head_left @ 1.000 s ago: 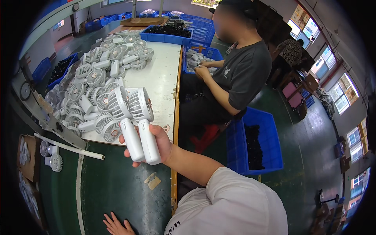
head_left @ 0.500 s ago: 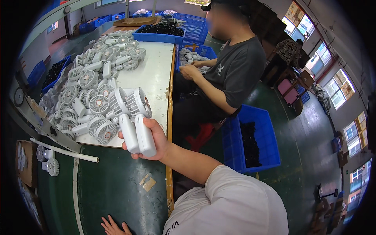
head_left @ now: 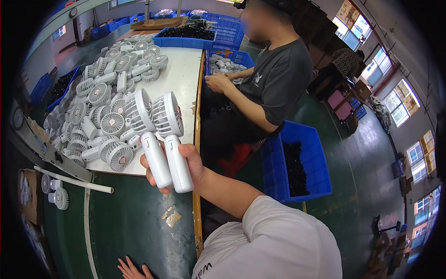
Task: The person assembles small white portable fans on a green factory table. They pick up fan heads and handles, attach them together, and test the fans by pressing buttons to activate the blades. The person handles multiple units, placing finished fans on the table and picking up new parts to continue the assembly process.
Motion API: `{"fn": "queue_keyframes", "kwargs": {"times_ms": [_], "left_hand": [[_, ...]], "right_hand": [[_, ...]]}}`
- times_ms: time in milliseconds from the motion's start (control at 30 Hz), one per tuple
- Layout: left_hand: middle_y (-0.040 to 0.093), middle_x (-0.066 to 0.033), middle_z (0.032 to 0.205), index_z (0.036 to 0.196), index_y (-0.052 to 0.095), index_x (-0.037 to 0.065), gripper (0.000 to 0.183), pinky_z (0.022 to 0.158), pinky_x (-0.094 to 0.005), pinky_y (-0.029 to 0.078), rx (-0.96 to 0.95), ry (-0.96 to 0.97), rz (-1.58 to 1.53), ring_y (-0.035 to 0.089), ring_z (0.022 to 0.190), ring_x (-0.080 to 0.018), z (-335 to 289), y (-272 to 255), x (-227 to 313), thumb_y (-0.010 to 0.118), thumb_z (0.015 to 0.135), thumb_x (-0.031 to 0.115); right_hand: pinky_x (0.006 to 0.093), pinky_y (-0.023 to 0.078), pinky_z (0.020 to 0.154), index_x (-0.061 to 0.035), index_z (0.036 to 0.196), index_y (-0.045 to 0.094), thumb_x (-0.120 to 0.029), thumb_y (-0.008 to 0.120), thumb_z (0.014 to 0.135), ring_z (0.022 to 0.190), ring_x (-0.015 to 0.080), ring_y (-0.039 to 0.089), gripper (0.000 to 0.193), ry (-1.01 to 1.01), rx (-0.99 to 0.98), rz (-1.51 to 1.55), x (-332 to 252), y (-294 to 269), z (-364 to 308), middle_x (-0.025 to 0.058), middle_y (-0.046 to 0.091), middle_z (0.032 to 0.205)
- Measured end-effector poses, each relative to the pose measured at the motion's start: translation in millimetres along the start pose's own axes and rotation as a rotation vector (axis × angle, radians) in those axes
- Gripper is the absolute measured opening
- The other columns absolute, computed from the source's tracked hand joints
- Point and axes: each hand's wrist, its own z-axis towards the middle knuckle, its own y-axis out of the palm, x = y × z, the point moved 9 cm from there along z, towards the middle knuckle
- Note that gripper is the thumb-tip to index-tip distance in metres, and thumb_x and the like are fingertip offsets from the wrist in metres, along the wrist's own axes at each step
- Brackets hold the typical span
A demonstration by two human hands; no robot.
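Note:
Two white handheld fans sit side by side in my right hand (head_left: 197, 169). Its thumb presses the handle of the right fan (head_left: 179, 165), and fingers curl around the left fan (head_left: 156, 160) from beneath. Both fan heads point away from me, with round grilles and slim handles; part of the palm is hidden behind them. At the lower left edge, my left hand (head_left: 132, 269) shows only its fingers, spread apart over the green surface, holding nothing. Beyond the held fans, a large heap of similar white fans (head_left: 100, 94) covers the left of the white tabletop (head_left: 179, 65).
A blue crate of black parts (head_left: 186, 35) stands at the table's far end. To the right sits a co-worker (head_left: 278, 79) beside a crate of white pieces (head_left: 227, 60). A larger blue bin (head_left: 320, 162) is behind them. A white pipe (head_left: 79, 180) sticks out at left.
The two fans in my right hand have separated slightly at the handles and stand a little nearer to me. My view has shifted slightly. The left hand stays spread.

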Motion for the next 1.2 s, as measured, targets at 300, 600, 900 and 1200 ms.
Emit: {"fn": "queue_keyframes", "kwargs": {"times_ms": [300,600,900,1200], "left_hand": [[0.029,-0.0186,0.143,0.136,0.039,0.011,0.058,0.102,-0.0536,0.022,-0.007,-0.012,-0.021,0.025,0.129,-0.0441,-3,4,0,0.045,0.090,0.045],[0.021,-0.0165,0.146,0.134,0.039,0.008,0.066,0.108,-0.0513,0.009,-0.079,-0.126,-0.078,0.014,0.136,-0.0379,2,12,-17,0.060,0.073,0.018],[0.026,-0.0157,0.145,0.131,0.043,0.007,0.064,0.108,-0.0508,0.013,-0.044,-0.137,-0.131,0.019,0.134,-0.0374,3,3,-16,0.065,0.071,0.016],[0.025,-0.0163,0.144,0.130,0.043,0.006,0.064,0.107,-0.0520,0.012,-0.074,-0.149,-0.150,0.018,0.134,-0.0384,4,4,-15,0.065,0.071,0.017]], "right_hand": [[0.0406,0.054,0.051,-0.0062,0.121,0.042,-0.045,0.062,0.073,0.084,0.0328,0.061,0.065,-0.043,0.088,-0.018,-8,-6,-4,0.0161,0.052,0.103],[0.0403,0.054,0.057,-0.0053,0.136,0.020,-0.040,0.064,0.075,0.089,0.0339,0.055,0.083,0.078,-0.067,0.104,6,-22,6,0.0165,0.042,0.103],[0.0410,0.054,0.063,-0.0043,0.137,0.018,-0.040,0.063,0.078,0.095,0.0309,0.053,0.082,0.181,-0.130,0.168,36,-30,44,0.0161,0.042,0.111],[0.0402,0.052,0.068,-0.0036,0.135,0.021,-0.040,0.061,0.080,0.098,0.0292,0.051,0.078,0.186,-0.049,0.216,47,-56,58,0.0145,0.042,0.114]]}}
